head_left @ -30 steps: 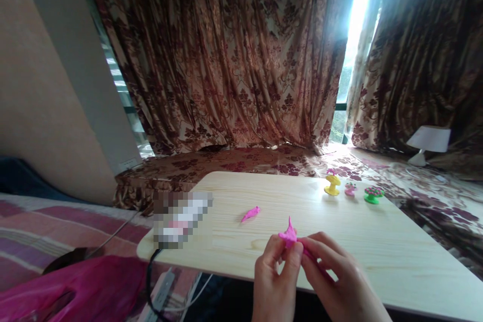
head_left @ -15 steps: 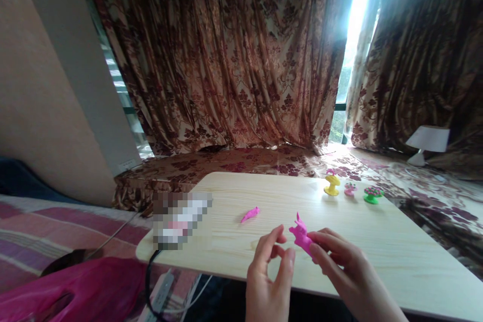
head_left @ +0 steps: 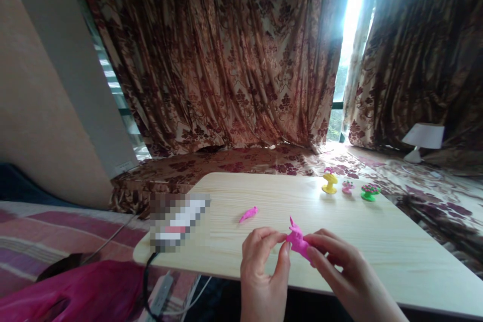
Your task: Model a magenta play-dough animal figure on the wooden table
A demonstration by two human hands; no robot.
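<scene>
Between my two hands, above the table's near edge, is a bright pink modelling-clay figure (head_left: pixel 298 242) with a pointed tip sticking up. My right hand (head_left: pixel 341 261) grips its right side between thumb and fingers. From the left, the thumb and index finger of my left hand (head_left: pixel 264 264) pinch the figure's left end. A smaller, elongated piece of pink clay (head_left: pixel 248 214) lies on the light wooden table (head_left: pixel 222 196), beyond my left hand. The fingertips cover parts of the held figure.
Mushroom-like clay pieces stand at the table's far right: a yellow one (head_left: pixel 329 183), a small pink one (head_left: pixel 347 187) and a green one (head_left: pixel 370 192). A blurred-out white object (head_left: pixel 181 224) with a black cable lies at the left. Behind are curtains and a white lamp (head_left: pixel 423 137).
My left hand has closed from a loose, apart pose onto the left end of the pink figure. The figure has lowered slightly. The view has shifted a little.
</scene>
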